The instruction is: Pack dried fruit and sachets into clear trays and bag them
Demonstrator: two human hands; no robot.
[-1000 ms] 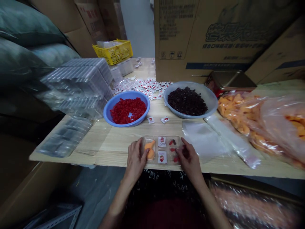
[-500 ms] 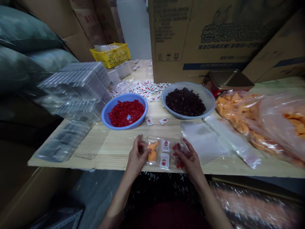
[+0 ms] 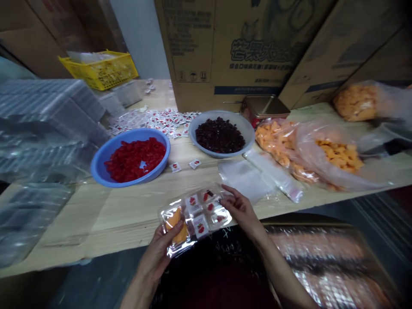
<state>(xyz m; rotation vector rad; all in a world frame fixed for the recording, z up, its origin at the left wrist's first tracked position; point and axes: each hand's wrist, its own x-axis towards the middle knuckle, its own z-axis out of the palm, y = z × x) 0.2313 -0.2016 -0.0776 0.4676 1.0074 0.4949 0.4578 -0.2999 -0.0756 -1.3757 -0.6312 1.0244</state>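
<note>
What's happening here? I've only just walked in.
A person holds a clear tray above the table's edge, left hand beneath it and right hand at its far side. Its compartments hold orange pieces, red pieces and sachets. On the table sit a blue bowl and a grey bowl.

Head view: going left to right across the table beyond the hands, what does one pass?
Stacked clear plastic trays, blue bowl of red dried fruit, grey bowl of dark dried fruit, clear bag of orange dried pieces.
</note>
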